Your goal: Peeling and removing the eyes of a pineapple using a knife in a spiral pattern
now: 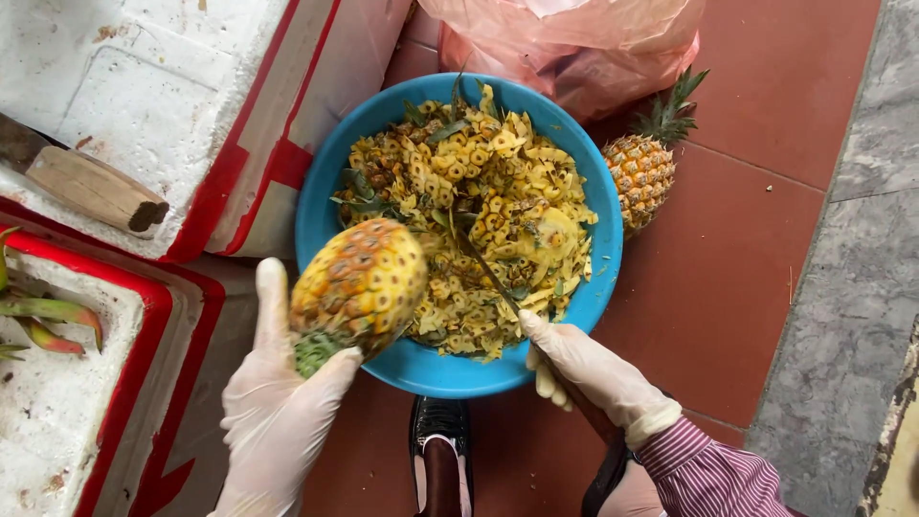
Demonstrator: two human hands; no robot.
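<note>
1. The left hand, in a thin pale glove, is wrapped around the leafy stub end of a pineapple, fingers closed on it and thumb up along the side. The fruit is unpeeled, tilted, and sits over the near left rim of the basin.
2. The right hand, gloved the same way with a striped cuff behind it, is clenched on the handle of a knife. The thin blade runs up and left from the fist, over the peelings, with its tip just beside the held fruit; I cannot tell if it touches.
3. Both hands work above a round blue basin, heaped with yellow peel strips and bits of green leaf.
4. A second, smaller whole pineapple lies on the floor against the basin's right side, crown pointing up and right.
5. Behind the basin sits a bulging pink plastic bag.
6. To the left stand white foam boxes with red tape bands. A wooden-handled tool rests on the upper one, and green-red leaf tips show at the edge of the lower one.
7. The floor is red-brown tile, meeting a grey stone strip on the right. A dark shoe is planted just below the basin.
</note>
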